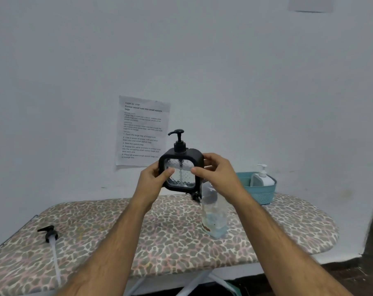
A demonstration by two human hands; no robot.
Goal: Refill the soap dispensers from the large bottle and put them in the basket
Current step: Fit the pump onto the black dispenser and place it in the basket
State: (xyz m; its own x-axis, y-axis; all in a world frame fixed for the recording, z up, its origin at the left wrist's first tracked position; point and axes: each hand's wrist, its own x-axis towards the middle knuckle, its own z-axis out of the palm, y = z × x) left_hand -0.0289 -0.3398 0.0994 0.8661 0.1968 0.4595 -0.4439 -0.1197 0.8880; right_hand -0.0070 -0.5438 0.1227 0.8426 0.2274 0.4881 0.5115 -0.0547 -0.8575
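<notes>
A black-framed square soap dispenser (181, 167) with a clear patterned face and a black pump on top is held up in the air above the board. My left hand (152, 181) grips its left side and my right hand (215, 169) grips its right side, thumbs on the front face. Below it stands the large clear bottle (213, 214) with a little blue liquid at the bottom. A white pump dispenser (262, 178) sits in the teal basket (264, 194) at the back right.
Everything rests on an ironing board (160, 231) with a leopard-print cover. A loose black pump head with a long tube (51, 240) lies at the left. A printed sheet (142, 131) hangs on the white wall behind. A small black part (195, 196) lies behind the bottle.
</notes>
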